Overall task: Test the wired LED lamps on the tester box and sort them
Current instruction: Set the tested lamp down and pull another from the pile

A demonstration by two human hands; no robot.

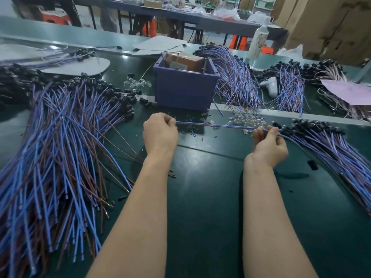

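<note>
Holds one wired LED lamp (214, 125) stretched level over the middle of the desk (204, 187): left hand (160, 133) at its 9 o'clock end, grip pinched closed on the wire, right hand (269, 141) at 3 o'clock, grip curled closed round it. Has the purple tester box (184, 87) near at 12 o'clock, a left pile (60, 147) of lamps at 9 o'clock, a right pile (331, 145) at 3 o'clock.

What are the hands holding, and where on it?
One wired lamp: left hand pinches its wire end, right hand grips further along the wire.
</note>
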